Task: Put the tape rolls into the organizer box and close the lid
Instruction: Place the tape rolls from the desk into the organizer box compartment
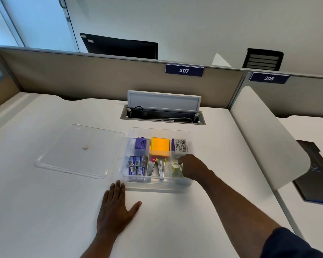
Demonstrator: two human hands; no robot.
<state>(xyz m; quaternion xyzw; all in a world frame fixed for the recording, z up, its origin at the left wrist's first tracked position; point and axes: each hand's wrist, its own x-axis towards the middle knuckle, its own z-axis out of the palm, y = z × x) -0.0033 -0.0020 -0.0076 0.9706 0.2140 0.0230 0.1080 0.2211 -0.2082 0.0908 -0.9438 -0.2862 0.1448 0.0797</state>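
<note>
1. Clear tape rolls lie in the lower-right compartment of the organizer box, right of centre in the frame; the right hand reaches into that compartment with fingers curled onto the rolls, though whether it actually grips one cannot be told.
2. Above the rolls, a white packet with small printed text fills the upper-right compartment; its writing is too small to read.
3. Orange sticky notes, staplers, a purple item and small staple boxes fill the other compartments.
4. The left hand rests flat and open on the white desk, fingertips just beside the box's lower-left corner, holding nothing.
5. The transparent lid lies off the box, to its left.
6. Blue plates on the partition read "307" and "306".
</note>
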